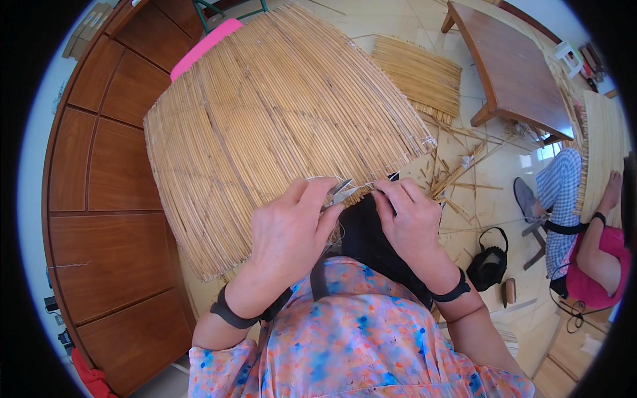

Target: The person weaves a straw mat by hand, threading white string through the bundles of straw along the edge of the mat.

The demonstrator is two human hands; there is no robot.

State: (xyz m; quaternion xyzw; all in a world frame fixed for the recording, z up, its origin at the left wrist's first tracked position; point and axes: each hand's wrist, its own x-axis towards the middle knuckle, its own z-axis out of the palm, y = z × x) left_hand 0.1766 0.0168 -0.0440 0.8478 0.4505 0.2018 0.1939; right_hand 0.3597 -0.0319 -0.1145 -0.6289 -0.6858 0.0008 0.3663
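A large mat of straw-coloured stalks (265, 119), bound side by side, spreads in front of me with its near edge at my lap. At that edge my left hand (285, 222) is closed on a small metal tool, which looks like thread snips (342, 193), its blades pointing toward the right hand. My right hand (413, 222) pinches white string (364, 188) at the mat's edge between thumb and fingers. The snips' blades lie close to the string; whether they touch it I cannot tell. Part of the tool is hidden in the left hand.
Wooden cabinets (126, 245) line the left side. A pink seat (204, 48) shows behind the mat. Loose stalks (458, 176) and a smaller mat (421, 69) lie on the floor beside a low wooden table (511, 60). A person (594, 252) sits at the right near a black bag (490, 262).
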